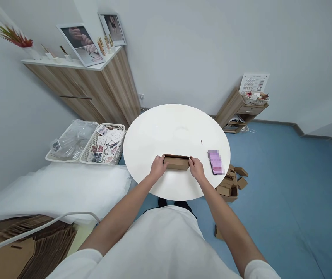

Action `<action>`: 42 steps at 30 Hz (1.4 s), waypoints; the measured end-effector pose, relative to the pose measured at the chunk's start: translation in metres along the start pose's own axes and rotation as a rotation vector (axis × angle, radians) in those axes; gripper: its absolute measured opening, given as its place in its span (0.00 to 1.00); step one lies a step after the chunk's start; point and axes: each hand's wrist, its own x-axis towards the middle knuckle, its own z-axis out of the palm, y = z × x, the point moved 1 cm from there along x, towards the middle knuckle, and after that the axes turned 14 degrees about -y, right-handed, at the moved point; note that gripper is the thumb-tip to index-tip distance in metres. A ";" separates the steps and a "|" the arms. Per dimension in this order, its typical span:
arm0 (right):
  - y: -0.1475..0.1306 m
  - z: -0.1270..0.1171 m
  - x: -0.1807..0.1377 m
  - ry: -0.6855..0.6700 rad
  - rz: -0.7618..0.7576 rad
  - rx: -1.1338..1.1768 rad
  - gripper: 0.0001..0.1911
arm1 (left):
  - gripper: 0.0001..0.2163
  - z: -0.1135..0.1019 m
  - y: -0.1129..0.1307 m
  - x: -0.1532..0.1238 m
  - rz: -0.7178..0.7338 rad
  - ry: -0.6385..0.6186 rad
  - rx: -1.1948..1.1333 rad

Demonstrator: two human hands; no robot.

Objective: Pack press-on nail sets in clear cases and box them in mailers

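A small brown cardboard box (177, 162) lies on the round white table (171, 131) near its front edge. My left hand (158, 166) grips the box's left end, fingers curled round it. On the right end my right hand (196, 167) is closed in the same way. The box sits low and flat between both hands, its top side showing a dark opening.
A phone (215, 162) lies on the table right of the box. Folded cardboard boxes (230, 183) are piled on the blue floor under the table's right side. Two white baskets (86, 143) stand at left on a white-covered bed. Flat cardboard sheets (23, 244) lie bottom left.
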 end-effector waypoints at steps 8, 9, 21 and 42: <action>0.004 -0.003 -0.002 -0.076 0.008 0.105 0.20 | 0.23 -0.009 -0.006 -0.001 0.029 -0.071 0.038; 0.004 -0.004 -0.002 -0.086 0.011 0.103 0.20 | 0.25 -0.011 -0.007 -0.002 0.028 -0.081 0.012; 0.004 -0.027 0.001 -0.285 -0.107 -0.044 0.16 | 0.22 -0.033 -0.013 0.008 0.167 -0.194 0.092; 0.011 0.017 -0.017 -0.061 0.063 0.213 0.14 | 0.14 -0.004 -0.026 -0.001 0.081 -0.029 -0.295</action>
